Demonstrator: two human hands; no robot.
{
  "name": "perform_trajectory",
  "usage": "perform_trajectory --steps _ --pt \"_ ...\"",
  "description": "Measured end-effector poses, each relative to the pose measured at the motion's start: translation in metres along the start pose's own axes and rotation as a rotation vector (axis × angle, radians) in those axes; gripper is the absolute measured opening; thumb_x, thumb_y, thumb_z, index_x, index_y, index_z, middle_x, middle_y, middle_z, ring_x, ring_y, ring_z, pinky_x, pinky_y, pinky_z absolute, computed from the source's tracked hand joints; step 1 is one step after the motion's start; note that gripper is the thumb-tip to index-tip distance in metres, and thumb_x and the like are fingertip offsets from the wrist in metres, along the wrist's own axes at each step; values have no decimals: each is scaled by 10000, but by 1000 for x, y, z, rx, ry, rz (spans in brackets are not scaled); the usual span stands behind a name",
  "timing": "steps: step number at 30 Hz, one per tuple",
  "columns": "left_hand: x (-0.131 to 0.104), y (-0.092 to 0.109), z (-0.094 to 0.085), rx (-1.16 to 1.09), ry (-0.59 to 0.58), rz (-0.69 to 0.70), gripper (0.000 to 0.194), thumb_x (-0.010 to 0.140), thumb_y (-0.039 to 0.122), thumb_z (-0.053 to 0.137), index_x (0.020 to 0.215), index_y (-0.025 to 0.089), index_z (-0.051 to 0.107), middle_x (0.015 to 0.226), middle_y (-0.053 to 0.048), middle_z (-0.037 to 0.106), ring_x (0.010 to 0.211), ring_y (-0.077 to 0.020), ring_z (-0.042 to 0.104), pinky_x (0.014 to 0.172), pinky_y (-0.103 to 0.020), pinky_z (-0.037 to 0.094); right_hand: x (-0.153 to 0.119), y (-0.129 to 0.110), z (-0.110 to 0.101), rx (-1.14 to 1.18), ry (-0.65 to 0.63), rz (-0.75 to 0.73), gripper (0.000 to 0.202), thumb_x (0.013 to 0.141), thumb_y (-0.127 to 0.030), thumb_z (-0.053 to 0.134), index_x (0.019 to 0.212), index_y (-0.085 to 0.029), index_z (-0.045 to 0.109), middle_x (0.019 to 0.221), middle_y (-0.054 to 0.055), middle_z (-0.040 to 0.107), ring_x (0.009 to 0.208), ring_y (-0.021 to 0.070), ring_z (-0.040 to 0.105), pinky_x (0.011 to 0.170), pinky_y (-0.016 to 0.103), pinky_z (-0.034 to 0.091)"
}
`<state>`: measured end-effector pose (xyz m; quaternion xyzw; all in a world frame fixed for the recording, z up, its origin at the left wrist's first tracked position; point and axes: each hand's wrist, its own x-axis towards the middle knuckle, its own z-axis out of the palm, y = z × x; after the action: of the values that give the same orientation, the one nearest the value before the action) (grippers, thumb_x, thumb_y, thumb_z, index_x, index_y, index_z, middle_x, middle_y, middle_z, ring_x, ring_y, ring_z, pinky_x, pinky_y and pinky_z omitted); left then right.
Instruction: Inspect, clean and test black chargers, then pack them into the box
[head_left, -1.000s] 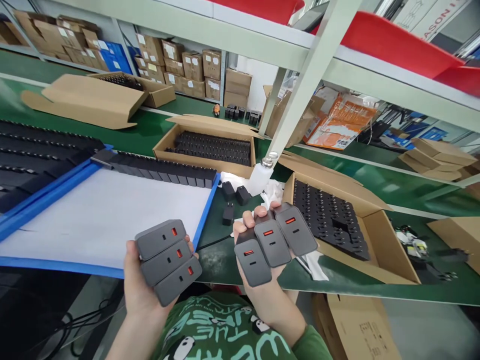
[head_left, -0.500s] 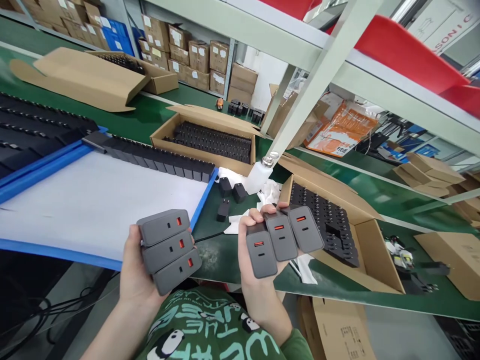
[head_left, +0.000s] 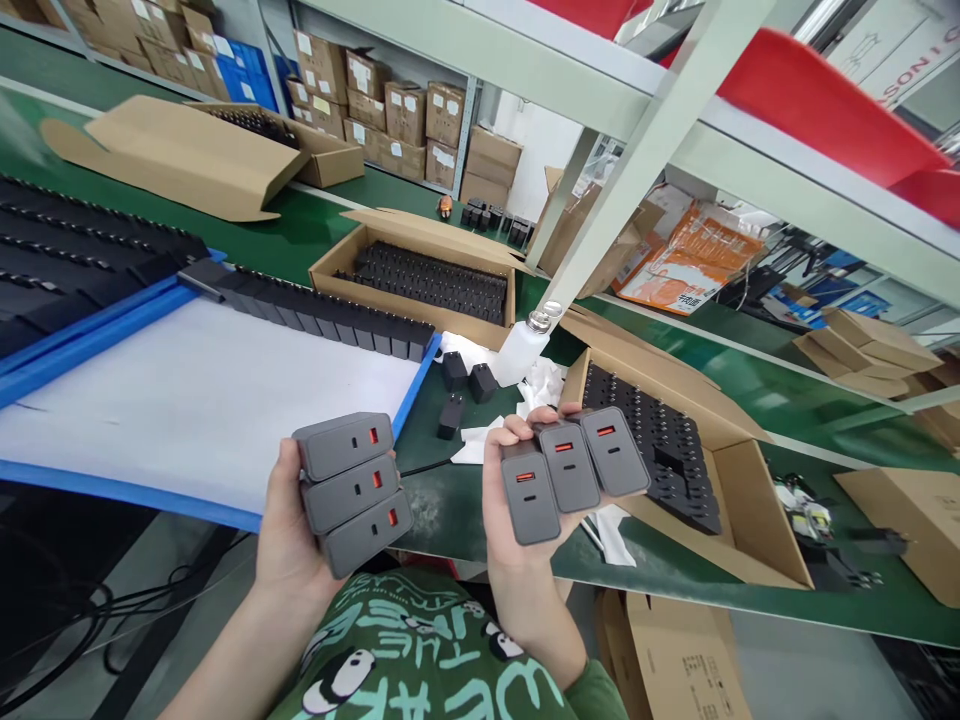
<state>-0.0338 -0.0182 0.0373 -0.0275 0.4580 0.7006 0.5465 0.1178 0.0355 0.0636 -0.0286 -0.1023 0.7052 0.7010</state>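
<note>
The left hand [head_left: 289,545] is wrapped around three gray chargers [head_left: 349,497], stacked side by side, and the right hand [head_left: 514,560] clasps three more chargers [head_left: 571,485] in a stepped row; both sets are held up above the near edge of the green tabletop [head_left: 442,520], their red and dark ports facing the wearer. Judging by how things lie, the work looks partway along: a row of chargers [head_left: 322,315] already lines the far edge of the blue-rimmed tray [head_left: 202,410], with white surface between it and the near rim, while the six in hand are not yet set down. Three loose black blocks [head_left: 452,415] lie by the tray's right edge. The open carton [head_left: 757,500] at the tabletop's near edge holds packed rows broken by a gap.
</note>
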Motion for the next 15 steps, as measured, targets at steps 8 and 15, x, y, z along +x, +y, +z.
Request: perform_trajectory --steps 8,15 --pt "-11 10 18 -39 110 -68 512 904 569 438 1124 191 703 814 -80 749 603 -208 699 522 -341 618 0 4 1 -47 19 -53 418 727 -510 712 1086 -311 630 942 -28 604 764 140 539 723 306 540" --pt "7 -4 -8 55 29 2 533 658 647 738 1044 280 715 860 -24 771 674 -246 724 576 -374 635 -1 6 3 -180 49 -83 483 640 -600 748 1040 -353 635 911 -27 575 739 153 490 683 321 520"
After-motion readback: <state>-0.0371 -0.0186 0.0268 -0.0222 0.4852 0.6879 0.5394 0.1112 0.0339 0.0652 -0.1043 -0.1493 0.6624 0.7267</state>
